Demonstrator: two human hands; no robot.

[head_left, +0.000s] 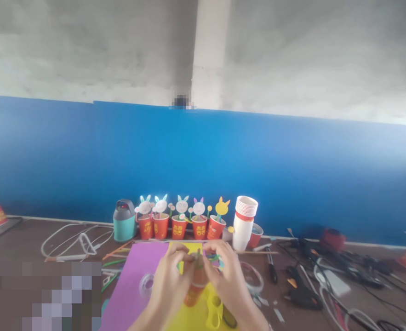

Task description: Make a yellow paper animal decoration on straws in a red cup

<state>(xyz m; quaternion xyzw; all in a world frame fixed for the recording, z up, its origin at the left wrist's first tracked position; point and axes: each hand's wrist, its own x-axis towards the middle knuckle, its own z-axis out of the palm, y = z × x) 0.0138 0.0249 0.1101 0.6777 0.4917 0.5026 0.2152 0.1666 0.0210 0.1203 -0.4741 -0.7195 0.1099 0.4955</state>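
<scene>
roughly upright, green strip (198,258) shows between 2 hands (177,276) (225,271).

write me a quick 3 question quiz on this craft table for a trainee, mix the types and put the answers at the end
1. Count: how many red cups have an eared face rising above them?

2. True or false: the stack of white cups stands to the right of those cups with faces.

3. Multiple choice: what colour is the sheet just left of the yellow sheet?
a) green
b) purple
c) black

Key: 1. five; 2. true; 3. b
</scene>
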